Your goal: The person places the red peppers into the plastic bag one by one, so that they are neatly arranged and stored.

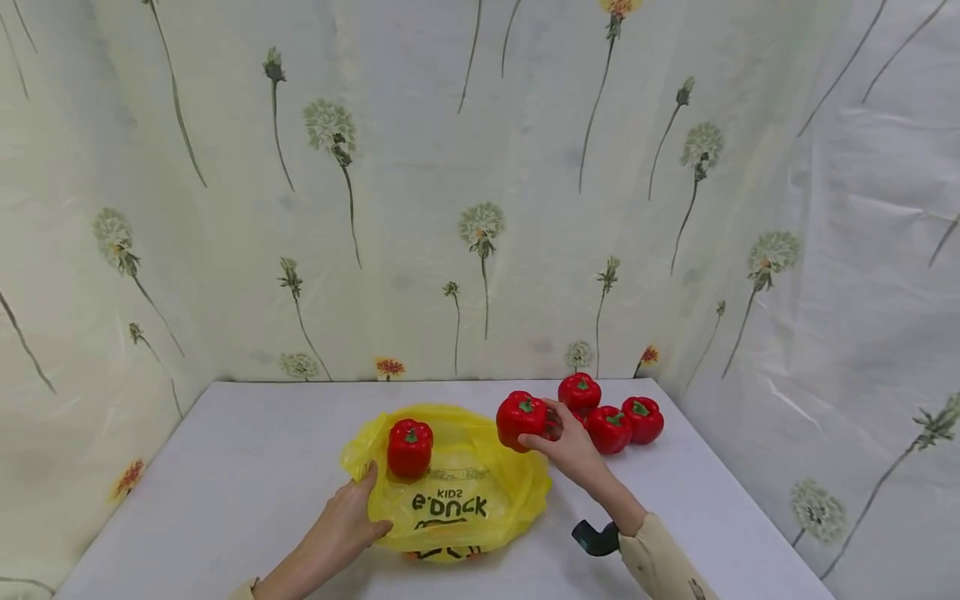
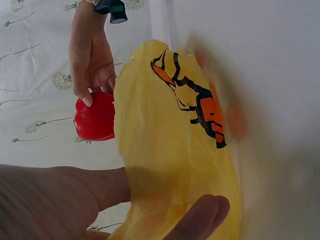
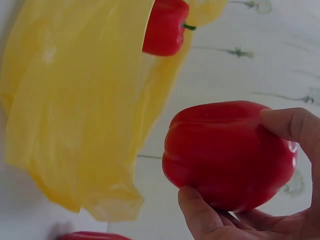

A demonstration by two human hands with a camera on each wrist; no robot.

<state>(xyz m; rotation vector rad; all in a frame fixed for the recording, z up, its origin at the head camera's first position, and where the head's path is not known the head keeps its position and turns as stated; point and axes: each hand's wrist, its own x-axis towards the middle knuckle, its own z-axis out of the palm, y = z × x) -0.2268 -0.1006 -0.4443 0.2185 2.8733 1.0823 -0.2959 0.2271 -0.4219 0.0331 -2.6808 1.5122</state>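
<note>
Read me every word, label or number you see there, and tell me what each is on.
"KIDS": on the yellow bag, letters flipped.
"e·DUCK": same bag, larger letters, also flipped.
Small print on the bag, just above "KIDS" in the head view: too small to read.
No other text is readable.

Flowered cloth (image 1: pixel 405 192) borders the white table (image 1: pixel 232 467) on 3 sides.

On the yellow bag (image 1: pixel 521 492) before me I read black "DUCK" (image 1: pixel 461 506) and "KIDS" (image 1: pixel 450 493), flipped upside down; its small print (image 1: pixel 459 474) is illegible.
</note>
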